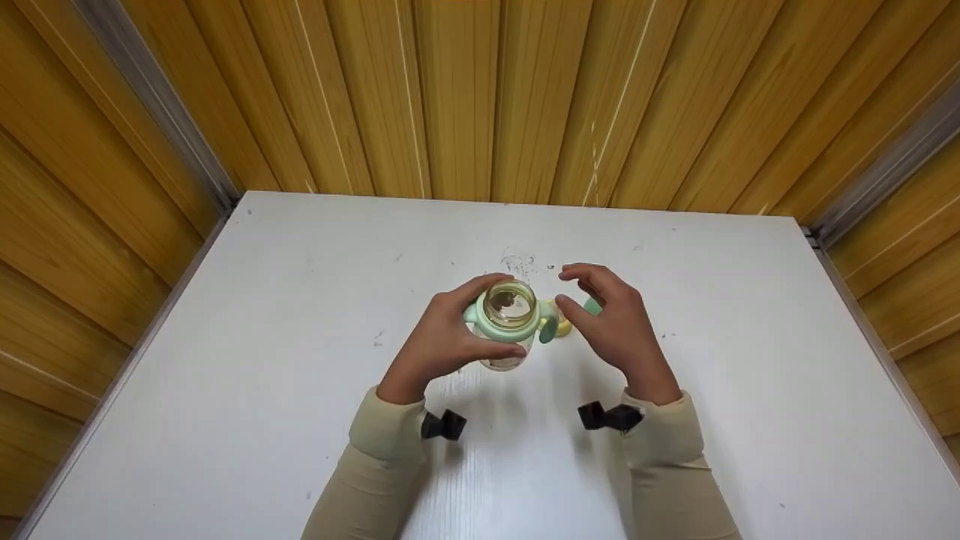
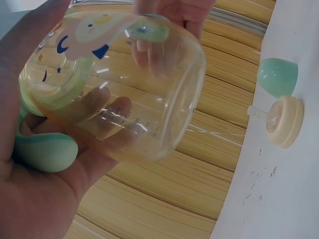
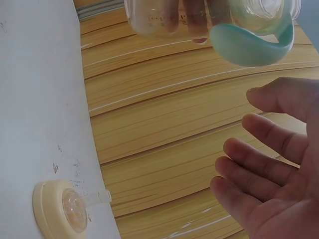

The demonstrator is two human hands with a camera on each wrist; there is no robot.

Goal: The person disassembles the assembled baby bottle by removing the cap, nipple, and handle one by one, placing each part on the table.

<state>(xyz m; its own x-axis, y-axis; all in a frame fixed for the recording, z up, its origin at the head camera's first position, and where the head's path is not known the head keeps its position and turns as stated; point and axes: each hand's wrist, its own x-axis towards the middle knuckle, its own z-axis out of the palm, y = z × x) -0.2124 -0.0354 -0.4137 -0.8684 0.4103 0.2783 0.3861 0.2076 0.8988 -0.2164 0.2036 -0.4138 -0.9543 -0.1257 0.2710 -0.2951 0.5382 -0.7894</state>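
Note:
In the head view my left hand (image 1: 448,335) grips a clear, amber-tinted baby bottle (image 1: 507,356) whose mouth faces up without a lid. A mint-green collar with two handles (image 1: 549,330) circles its neck. Printed cartoon figures and measuring marks show on the bottle wall (image 2: 144,99) in the left wrist view. Beside the bottle, on its right, my right hand (image 1: 621,324) is raised with fingers spread and loosely bent, holding nothing. On the table beyond it lies a cream bottle top (image 2: 289,122) with a clear tube, next to a mint-green dome cap (image 2: 278,77).
The white table (image 1: 300,315) carries small dark scuffs. Yellow wood-look panels (image 1: 450,97) stand behind its back edge and along both sides, with grey metal posts at the corners. Black wrist mounts (image 1: 444,425) project inward from the sleeves.

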